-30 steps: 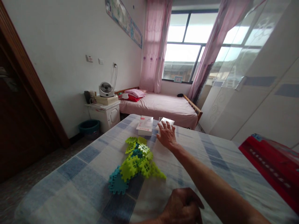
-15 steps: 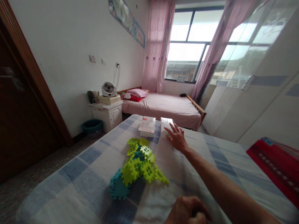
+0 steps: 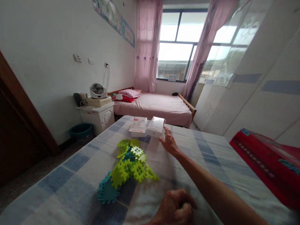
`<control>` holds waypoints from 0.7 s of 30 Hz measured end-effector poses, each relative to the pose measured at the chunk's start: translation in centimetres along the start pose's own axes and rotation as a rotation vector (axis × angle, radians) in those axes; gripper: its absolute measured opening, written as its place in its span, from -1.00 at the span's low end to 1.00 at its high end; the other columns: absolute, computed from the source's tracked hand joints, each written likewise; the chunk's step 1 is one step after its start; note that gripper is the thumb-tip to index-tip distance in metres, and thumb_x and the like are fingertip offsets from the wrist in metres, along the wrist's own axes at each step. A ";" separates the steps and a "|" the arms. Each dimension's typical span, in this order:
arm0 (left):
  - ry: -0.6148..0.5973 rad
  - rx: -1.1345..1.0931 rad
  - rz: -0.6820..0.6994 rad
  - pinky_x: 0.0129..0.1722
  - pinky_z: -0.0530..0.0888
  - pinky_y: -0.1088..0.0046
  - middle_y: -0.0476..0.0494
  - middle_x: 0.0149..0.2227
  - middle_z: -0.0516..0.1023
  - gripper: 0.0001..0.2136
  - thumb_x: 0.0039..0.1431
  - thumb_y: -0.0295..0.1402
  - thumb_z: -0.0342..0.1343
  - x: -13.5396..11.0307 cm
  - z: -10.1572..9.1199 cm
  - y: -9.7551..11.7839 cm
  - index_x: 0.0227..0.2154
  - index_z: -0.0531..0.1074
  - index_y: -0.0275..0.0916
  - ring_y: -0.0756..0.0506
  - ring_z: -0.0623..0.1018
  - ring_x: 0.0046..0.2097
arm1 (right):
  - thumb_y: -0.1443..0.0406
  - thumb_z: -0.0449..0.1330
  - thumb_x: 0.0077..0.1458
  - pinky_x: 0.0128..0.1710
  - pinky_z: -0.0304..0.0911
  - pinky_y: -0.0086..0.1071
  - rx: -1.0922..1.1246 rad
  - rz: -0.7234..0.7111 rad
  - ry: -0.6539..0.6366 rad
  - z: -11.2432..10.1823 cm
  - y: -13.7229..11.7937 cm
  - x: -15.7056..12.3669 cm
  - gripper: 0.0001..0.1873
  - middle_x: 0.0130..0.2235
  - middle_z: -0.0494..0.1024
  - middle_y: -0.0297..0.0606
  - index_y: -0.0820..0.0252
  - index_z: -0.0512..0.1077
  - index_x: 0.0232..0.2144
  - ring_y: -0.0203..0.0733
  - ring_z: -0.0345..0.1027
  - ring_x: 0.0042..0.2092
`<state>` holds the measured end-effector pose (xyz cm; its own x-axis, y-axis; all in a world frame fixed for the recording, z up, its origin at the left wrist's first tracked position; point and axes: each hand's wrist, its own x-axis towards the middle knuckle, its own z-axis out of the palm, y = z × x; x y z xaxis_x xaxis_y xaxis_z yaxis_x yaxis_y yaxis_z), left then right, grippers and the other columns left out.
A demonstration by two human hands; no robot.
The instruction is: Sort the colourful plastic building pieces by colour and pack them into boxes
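Observation:
My right hand (image 3: 169, 141) is stretched far forward, fingers apart, at the right side of a white box (image 3: 156, 125). Its fingertips are near or touching the box's edge; I cannot tell which. Close to me, my left hand (image 3: 174, 206) rests on the checked cloth with its fingers curled in, and no thing shows in it. To the left of both hands lies a loose pile of interlocking plastic building tiles, lime green (image 3: 125, 170) and teal (image 3: 109, 189), some with window cut-outs. A second white box (image 3: 138, 125) with red print stands left of the first.
The blue-and-white checked cloth (image 3: 77, 184) covers the surface before me. At the right lies a red package (image 3: 262, 165). Beyond stand a bed (image 3: 159, 104) with pink bedding, a small white cabinet (image 3: 105, 117) carrying a fan (image 3: 97, 90), and a green bin (image 3: 81, 131).
My view has turned right, shifting everything leftward. My right hand has moved from over the white box to its right side, and the box now sits slightly askew. My left hand stays curled.

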<state>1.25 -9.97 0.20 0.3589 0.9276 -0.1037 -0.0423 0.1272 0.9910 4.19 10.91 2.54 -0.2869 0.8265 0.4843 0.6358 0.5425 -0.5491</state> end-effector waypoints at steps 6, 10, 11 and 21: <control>-0.015 0.103 0.052 -0.52 0.23 0.56 0.04 -0.63 0.35 -0.82 0.01 -0.39 -0.09 -1.1 -0.2 1.2 -0.40 0.39 -0.31 0.05 0.29 -0.55 | 0.34 0.06 -0.01 0.03 0.21 -0.13 0.029 0.030 -0.094 -8.6 -2.2 -9.2 -0.27 0.24 0.06 -0.03 0.18 -0.03 0.22 -0.06 0.15 0.14; -0.062 0.232 0.099 -0.51 0.21 0.56 0.04 -0.59 0.33 -0.80 0.09 -0.30 -0.05 -1.5 -0.4 1.2 -0.35 0.40 -0.30 0.05 0.28 -0.52 | 0.31 0.04 0.05 0.07 0.17 -0.13 -0.072 0.088 -0.006 -17.1 -1.7 -16.7 -0.33 0.26 0.04 -0.13 0.07 -0.01 0.22 -0.08 0.10 0.17; -0.060 0.263 0.105 -0.51 0.21 0.56 0.04 -0.58 0.33 -0.79 0.10 -0.27 -0.05 -1.6 -0.4 1.1 -0.34 0.40 -0.29 0.04 0.28 -0.51 | 0.29 0.03 0.07 0.10 0.14 -0.13 -0.133 0.108 0.060 -19.5 -1.1 -18.7 -0.36 0.25 0.07 -0.15 0.05 0.01 0.21 -0.08 0.09 0.18; -0.009 0.410 0.150 -0.52 0.24 0.55 0.03 -0.57 0.36 -0.71 0.06 -0.12 0.02 -1.5 -0.9 0.2 -0.33 0.43 -0.25 0.00 0.33 -0.51 | 0.05 0.05 0.05 0.02 0.03 0.11 -0.991 0.636 0.994 -39.3 7.4 -39.7 -0.27 0.18 0.11 0.24 0.22 0.06 0.21 0.17 -0.06 0.23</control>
<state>-0.11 -11.06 0.51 0.3855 0.9217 0.0424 0.2782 -0.1599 0.9471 48.49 -23.78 6.03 0.5289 0.2259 0.8180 0.7851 -0.4963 -0.3706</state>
